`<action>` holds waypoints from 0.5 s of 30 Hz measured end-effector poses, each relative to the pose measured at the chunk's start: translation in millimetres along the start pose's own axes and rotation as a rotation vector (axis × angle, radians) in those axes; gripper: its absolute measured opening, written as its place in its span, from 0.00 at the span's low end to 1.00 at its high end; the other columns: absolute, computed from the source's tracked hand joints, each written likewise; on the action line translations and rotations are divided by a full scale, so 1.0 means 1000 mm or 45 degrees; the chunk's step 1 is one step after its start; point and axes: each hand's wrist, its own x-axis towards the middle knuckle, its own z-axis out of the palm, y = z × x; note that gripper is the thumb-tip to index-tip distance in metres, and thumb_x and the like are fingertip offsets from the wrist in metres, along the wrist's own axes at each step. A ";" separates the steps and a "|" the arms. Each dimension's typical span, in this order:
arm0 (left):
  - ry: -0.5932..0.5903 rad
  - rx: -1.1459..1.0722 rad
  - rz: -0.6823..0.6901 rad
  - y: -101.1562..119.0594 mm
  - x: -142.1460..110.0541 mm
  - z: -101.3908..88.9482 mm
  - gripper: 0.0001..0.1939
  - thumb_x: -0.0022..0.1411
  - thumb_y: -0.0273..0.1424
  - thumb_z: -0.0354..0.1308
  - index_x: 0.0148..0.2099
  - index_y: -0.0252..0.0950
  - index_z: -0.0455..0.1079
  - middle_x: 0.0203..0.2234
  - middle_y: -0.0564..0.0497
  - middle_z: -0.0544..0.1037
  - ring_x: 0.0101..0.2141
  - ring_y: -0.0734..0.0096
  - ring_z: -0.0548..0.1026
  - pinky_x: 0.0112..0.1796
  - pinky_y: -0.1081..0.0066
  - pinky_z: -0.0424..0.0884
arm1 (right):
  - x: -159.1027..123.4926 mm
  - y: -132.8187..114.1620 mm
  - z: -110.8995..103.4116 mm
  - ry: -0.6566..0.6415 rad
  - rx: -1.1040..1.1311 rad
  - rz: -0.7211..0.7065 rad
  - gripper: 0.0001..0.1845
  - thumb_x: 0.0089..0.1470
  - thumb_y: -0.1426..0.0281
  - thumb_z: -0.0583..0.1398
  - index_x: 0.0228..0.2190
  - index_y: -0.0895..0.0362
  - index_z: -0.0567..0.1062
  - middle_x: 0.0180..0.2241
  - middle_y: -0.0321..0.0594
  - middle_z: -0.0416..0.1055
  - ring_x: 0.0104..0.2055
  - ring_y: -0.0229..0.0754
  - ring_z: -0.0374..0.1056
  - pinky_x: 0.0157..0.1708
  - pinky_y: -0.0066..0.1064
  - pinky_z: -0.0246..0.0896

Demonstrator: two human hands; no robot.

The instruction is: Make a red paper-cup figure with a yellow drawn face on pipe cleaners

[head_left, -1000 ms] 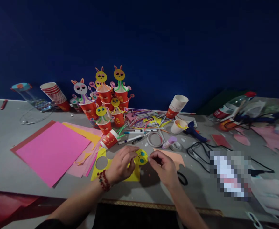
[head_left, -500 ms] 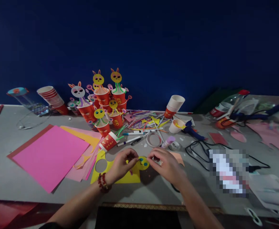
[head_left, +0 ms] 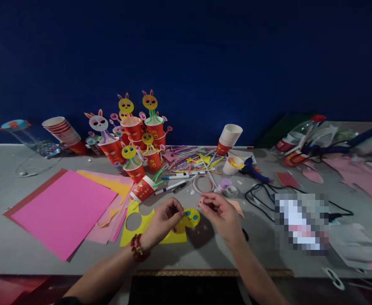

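1. Up top, a dark blue wall (head_left: 186, 63) fills the whole backdrop.
2. Beneath it runs the grey table (head_left: 14, 252), crowded with craft supplies.
3. Over on the left, a big pink sheet (head_left: 65, 212) lies flat.
4. At the back, the cup figures (head_left: 154, 127) stand grouped, eared heads up.
5. Near the front edge, a yellow sheet (head_left: 127, 239) with a round hole lies partly behind the left hand.
6. Here are the hands: the left hand (head_left: 163, 220) pinches with thumb and finger; the right hand (head_left: 222, 216) is narrow at the fingertips, apart from the disc, its hold impossible to tell.
7. Between them, the yellow disc (head_left: 191, 217), gripped by its left edge! Face drawn, outline cut; ears, judging by the figures, look left to add. Drawn side up, eyes seemingly rightward; round, so no long axis.
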 end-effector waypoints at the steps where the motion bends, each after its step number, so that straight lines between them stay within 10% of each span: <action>1: 0.006 0.013 0.010 0.000 -0.001 0.001 0.18 0.59 0.44 0.65 0.35 0.35 0.65 0.26 0.56 0.67 0.22 0.79 0.64 0.20 0.79 0.71 | 0.000 -0.001 0.001 0.005 0.010 0.019 0.13 0.54 0.62 0.66 0.40 0.55 0.78 0.33 0.42 0.80 0.36 0.46 0.76 0.37 0.34 0.72; 15: 0.007 0.104 0.065 0.001 -0.004 0.003 0.17 0.61 0.44 0.64 0.34 0.35 0.66 0.27 0.54 0.68 0.24 0.77 0.66 0.22 0.78 0.67 | 0.000 -0.007 0.010 -0.096 -0.105 -0.005 0.08 0.56 0.63 0.63 0.31 0.55 0.76 0.29 0.39 0.78 0.32 0.43 0.73 0.34 0.32 0.69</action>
